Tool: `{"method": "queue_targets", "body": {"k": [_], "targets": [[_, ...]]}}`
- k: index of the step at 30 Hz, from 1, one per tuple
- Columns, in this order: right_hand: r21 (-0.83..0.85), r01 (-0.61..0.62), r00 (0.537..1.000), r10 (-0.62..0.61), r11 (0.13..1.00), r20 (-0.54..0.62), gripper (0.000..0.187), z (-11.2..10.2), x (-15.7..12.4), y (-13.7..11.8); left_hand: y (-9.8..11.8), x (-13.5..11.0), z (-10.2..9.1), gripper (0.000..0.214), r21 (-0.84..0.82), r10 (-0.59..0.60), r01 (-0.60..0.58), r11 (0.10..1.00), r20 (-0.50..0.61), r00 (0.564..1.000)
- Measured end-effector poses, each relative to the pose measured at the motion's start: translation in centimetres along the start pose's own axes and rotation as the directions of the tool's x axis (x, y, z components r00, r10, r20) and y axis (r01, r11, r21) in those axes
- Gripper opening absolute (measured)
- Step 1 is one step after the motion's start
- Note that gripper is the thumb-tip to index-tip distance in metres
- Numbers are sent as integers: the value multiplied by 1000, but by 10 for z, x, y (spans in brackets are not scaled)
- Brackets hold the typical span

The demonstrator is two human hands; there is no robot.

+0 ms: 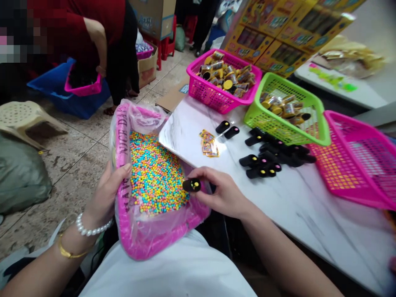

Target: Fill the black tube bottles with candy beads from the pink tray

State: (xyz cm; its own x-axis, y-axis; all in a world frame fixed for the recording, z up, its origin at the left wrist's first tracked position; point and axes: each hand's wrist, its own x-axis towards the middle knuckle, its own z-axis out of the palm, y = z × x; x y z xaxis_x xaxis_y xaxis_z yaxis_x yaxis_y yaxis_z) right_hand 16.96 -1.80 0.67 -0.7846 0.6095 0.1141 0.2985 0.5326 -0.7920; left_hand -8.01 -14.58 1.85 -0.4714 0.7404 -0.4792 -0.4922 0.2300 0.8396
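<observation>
My left hand grips the left rim of a pink basket lined with clear plastic, its thumb over the edge. Inside lie many small round beads or candies in blue, yellow, pink and orange. Over the basket's right side, my right hand pinches a small black cylinder between thumb and fingers. Its visible end shows yellow bits. Several similar black cylinders lie on the white marbled table, some with a yellow or pink dot at the end. Small printed cards lie near the table's left corner.
A pink basket and a green basket hold yellow-and-clear tubes. Another pink basket stands at the right. Yellow printed boxes are stacked behind. At left, a person in red bends over a blue tub; a stool stands nearby.
</observation>
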Motion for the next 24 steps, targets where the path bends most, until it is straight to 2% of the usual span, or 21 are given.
{"method": "queue_targets", "body": {"k": [2, 3, 4, 6, 8, 11, 13, 15, 17, 19, 22, 24], "targets": [[-238, 20, 984, -61, 971, -165, 21, -28, 4, -5, 1, -1, 0, 81, 6, -24, 24, 1000, 5, 1000], [-362, -22, 966, -74, 932, -248, 20, -43, 6, -5, 2, -2, 0, 84, 8, -34, 34, 999, 4, 999], [-471, -100, 948, -60, 877, -312, 20, -58, 10, -2, 3, -2, 1, 85, 8, -47, 47, 999, -6, 999], [-613, -295, 924, 56, 733, -378, 21, -85, 17, 8, 5, -4, 2, 86, 5, -70, 70, 998, -23, 997], [-672, -456, 886, 232, 584, -401, 22, -103, 28, 23, 7, -6, 4, 84, 7, -97, 97, 995, -25, 995], [-684, -598, 794, 426, 418, -434, 27, -114, 45, 41, 10, -8, 6, 87, 19, -127, 128, 992, -39, 991], [-680, -645, 744, 492, 349, -453, 32, -116, 53, 48, 11, -9, 6, 90, 26, -135, 137, 990, -60, 989], [-664, -671, 720, 502, 329, -479, 39, -118, 53, 49, 10, -8, 4, 90, 27, -140, 143, 989, -67, 988], [-640, -679, 726, 455, 360, -515, 48, -122, 42, 47, 7, -5, 1, 91, 23, -153, 155, 988, -76, 985], [-662, -638, 769, 371, 394, -521, 53, -125, 22, 44, 4, -2, -2, 93, 17, -156, 158, 987, -92, 983], [-777, -536, 837, 330, 331, -437, 54, -123, -11, 39, 0, 3, -6, 92, 8, -137, 139, 990, -90, 986], [-811, -510, 846, 337, 286, -413, 46, -118, -25, 38, 0, 4, -6, 88, 1, -113, 114, 994, -73, 991]]}}
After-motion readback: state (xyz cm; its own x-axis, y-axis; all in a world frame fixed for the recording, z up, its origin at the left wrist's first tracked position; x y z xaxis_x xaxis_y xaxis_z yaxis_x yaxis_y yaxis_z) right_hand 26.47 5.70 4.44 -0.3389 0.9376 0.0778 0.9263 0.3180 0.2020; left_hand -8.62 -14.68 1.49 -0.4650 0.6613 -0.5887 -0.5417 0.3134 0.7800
